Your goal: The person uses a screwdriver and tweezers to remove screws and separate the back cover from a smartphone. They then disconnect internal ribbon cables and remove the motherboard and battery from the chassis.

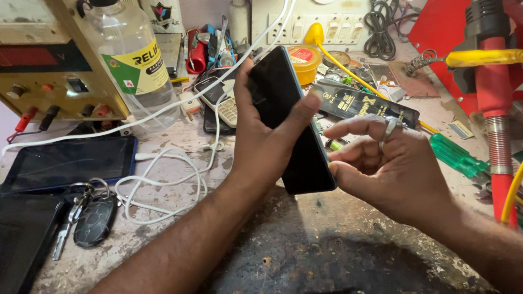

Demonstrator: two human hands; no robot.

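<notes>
Holding a black phone [289,122] tilted above the stained workbench [175,236], left hand [261,144] wrapped around it from behind, thumb across the dark screen; right hand [383,168] loosely curled at the phone's lower right edge, thumb touching it, ring on one finger. Behind the phone, a clear bottle [131,57] with liquid hard to make out, and a small yellow tub [304,61], contents hidden. Left of the phone, keys [87,212], white cable [169,174], tablet [67,163] partly cut off.

Tablet [0,258] — cut off, left edge
</notes>
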